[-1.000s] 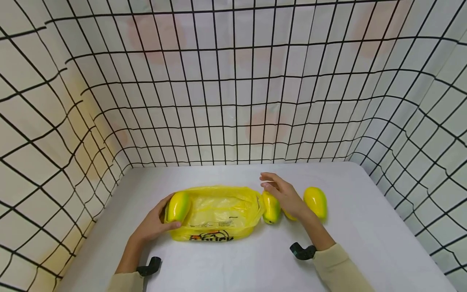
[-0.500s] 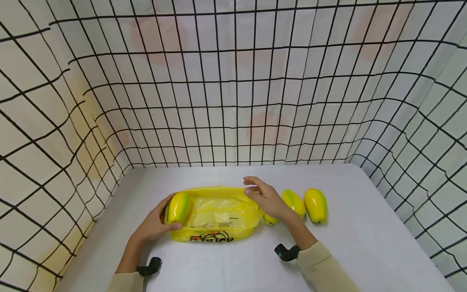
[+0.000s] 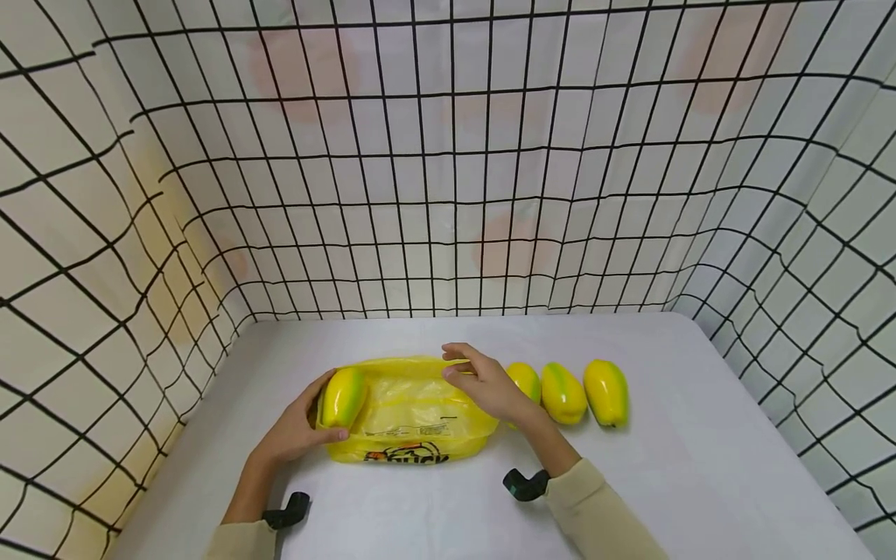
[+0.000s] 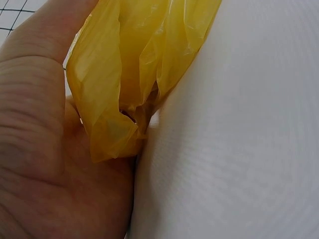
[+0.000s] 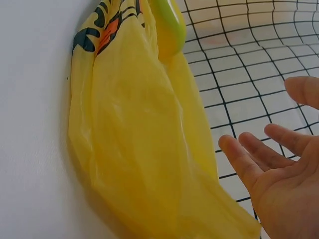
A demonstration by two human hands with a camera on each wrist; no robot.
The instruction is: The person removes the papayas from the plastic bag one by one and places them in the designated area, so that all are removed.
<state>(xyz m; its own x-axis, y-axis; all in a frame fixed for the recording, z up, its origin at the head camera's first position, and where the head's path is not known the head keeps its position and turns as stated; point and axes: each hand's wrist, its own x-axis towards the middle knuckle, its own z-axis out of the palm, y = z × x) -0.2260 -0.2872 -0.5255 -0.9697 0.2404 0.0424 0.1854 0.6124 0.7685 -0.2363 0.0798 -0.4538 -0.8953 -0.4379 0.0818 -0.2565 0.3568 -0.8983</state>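
Head view: left hand (image 3: 304, 424) curls its fingers around one end of a yellow bag (image 3: 423, 408), one yellow-green fruit (image 3: 344, 397) inside. Right hand (image 3: 488, 385), fingers loose, holding nothing, hovers near the other end; three more fruits (image 3: 564, 394) line the counter (image 3: 700, 474).

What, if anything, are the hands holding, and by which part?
The left hand grips the yellow plastic bag by its left end; whether it also grips the mango there cannot be told. The right hand holds nothing.
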